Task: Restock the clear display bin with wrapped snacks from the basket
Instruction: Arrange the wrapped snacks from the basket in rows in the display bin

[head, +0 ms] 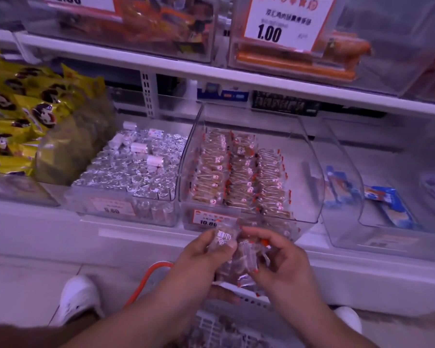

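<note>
both hands, left hand [199, 254] and right hand [284, 259], gripping a bunch of wrapped snacks [239, 257] above the basket [246, 297], just in front of the clear display bin [309, 172], tag on it reading 10.80 [208, 223], 1.00 sign [284, 23] up top

Just beyond the grip, the display bin [309, 156] is clear glossy plastic, its wrapped snacks [239, 182] in shiny transparent film, the sweets [136, 169] left of it in crinkled silvery foil, the basket [239, 320] below in matt white plastic.
</note>
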Available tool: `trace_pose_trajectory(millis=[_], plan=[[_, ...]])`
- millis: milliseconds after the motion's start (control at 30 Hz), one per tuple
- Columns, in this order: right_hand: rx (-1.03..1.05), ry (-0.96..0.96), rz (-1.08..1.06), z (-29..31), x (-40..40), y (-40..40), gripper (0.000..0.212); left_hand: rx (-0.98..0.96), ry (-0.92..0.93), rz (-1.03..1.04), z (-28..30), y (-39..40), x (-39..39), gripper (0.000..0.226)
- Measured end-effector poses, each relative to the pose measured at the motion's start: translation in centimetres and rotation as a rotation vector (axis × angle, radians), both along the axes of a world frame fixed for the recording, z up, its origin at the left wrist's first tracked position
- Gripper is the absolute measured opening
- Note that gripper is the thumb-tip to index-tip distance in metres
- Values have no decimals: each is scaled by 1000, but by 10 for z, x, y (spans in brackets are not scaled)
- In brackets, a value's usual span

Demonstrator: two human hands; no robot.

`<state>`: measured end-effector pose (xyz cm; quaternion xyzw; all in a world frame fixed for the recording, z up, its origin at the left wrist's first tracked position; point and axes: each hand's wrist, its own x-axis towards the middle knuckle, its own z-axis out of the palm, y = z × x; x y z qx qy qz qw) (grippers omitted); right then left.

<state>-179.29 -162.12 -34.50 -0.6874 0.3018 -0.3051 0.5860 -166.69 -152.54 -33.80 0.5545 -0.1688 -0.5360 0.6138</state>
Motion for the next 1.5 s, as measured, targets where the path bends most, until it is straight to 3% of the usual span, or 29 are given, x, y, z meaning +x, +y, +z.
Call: trace_pose_trajectory(millis=[133,267,433,500,600,667,733,833,900,1000,1067,1200,1333,1433,1500], plan=[[101,58,-59,-10,5,-5,35,-16,49,99,-5,-3,-5,13],[37,110,-174,-16,10,-7,37,-16,41,180,-10,-7,-8,11],[135,-9,-159,-13,10,-10,28,-106,-123,261,-12,-10,-3,19],[75,-18,-124,-14,9,-3,23,-89,-206,261,-14,-11,-5,21],[-61,68,-140,-20,10,4,34,-78,-514,141,-18,-8,-4,26],[7,82,-167,-24,10,1,36,-19,-880,-49,-18,-2,-5,35],[120,91,-170,-26,9,-3,37,101,-1271,-287,-19,3,-5,60],[224,75,-145,-28,3,-6,35,126,-1447,-442,-18,5,3,73],[218,64,-141,-30,1,-7,31,83,-1310,-457,-18,6,8,69],[197,60,-135,-32,-1,-9,26,16,-897,-296,-16,6,12,54],[183,70,-89,-31,0,-12,26,20,-884,-203,-16,1,15,43],[114,93,-13,-26,1,-16,34,128,-734,-174,-9,-2,31,45],[120,38,-9,-18,0,-18,36,166,-576,-152,-7,0,40,11],[134,12,39,-7,-2,-19,37,237,-377,-54,-5,0,39,26],[197,10,195,1,-7,-22,38,299,-295,-30,-4,-2,37,20]])
